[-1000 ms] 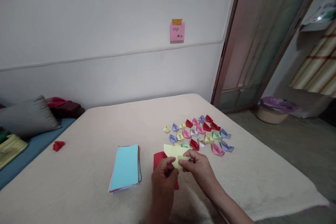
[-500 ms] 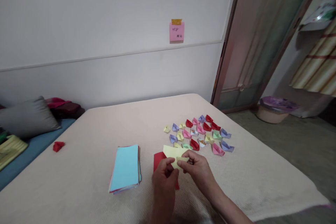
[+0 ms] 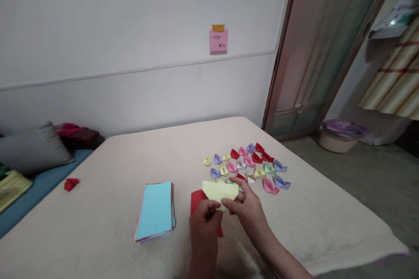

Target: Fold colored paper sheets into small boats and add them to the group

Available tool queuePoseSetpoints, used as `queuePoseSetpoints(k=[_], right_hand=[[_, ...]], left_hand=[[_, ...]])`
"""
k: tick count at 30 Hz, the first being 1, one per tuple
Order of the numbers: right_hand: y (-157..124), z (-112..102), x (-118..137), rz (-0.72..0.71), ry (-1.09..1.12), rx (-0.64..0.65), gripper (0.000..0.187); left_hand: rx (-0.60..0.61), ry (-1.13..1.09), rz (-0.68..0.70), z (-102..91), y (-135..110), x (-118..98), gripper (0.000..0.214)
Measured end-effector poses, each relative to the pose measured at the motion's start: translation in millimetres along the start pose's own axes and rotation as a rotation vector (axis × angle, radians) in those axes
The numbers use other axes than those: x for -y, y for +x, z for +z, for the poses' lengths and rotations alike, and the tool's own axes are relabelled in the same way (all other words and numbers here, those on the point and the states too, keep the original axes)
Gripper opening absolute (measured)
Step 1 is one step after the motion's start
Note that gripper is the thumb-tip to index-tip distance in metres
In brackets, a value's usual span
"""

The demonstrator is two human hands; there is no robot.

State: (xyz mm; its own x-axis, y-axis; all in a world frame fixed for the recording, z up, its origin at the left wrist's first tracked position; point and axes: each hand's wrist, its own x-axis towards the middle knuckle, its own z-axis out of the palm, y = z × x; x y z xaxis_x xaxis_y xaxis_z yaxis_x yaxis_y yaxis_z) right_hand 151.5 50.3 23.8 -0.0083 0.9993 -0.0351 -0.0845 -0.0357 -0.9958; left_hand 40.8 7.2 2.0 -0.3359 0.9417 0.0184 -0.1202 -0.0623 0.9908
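A folded piece of pale yellow paper (image 3: 220, 191) is held up between both hands, its straight edge on top and its lower part tapering down. My left hand (image 3: 205, 223) pinches the paper's lower left part between thumb and fingers. My right hand (image 3: 246, 202) grips its right side, thumb in front and fingers behind. Below and behind the left hand a red sheet of paper (image 3: 197, 199) lies on the bed, partly hidden. Just beyond the hands sit several small folded paper boats (image 3: 249, 161) in red, pink, purple, yellow, green and white.
A stack of coloured paper (image 3: 155, 210), light blue on top, lies left of my hands on the beige bed cover (image 3: 108, 218). One red folded paper piece (image 3: 71, 184) rests near the left edge. A grey pillow (image 3: 36, 146) and a lined bin (image 3: 340, 136) stand farther off.
My right hand has shifted its grip to the paper's right side, with its fingers now behind. The small flap seen in front of the paper no longer shows; its face looks flat.
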Motion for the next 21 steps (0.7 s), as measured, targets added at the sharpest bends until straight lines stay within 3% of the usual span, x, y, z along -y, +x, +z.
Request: queuePoseSetpoints(k=[13, 18, 21], right_hand=[[1.2, -8.0, -11.8, -0.090, -0.020, 0.060, 0.037], [-0.7, -4.4, -7.5, -0.021, 0.106, 0.025, 0.044], [-7.0, 5.5, -0.7, 0.060, 0.211, 0.101, 0.044]], left_hand=[[0.005, 0.043, -0.005, -2.6, 1.3, 1.5, 0.009], [-0.015, 0.022, -0.024, -4.6, 3.2, 2.5, 0.008], [-0.023, -0.003, -0.009, -5.4, 3.8, 1.2, 0.008]])
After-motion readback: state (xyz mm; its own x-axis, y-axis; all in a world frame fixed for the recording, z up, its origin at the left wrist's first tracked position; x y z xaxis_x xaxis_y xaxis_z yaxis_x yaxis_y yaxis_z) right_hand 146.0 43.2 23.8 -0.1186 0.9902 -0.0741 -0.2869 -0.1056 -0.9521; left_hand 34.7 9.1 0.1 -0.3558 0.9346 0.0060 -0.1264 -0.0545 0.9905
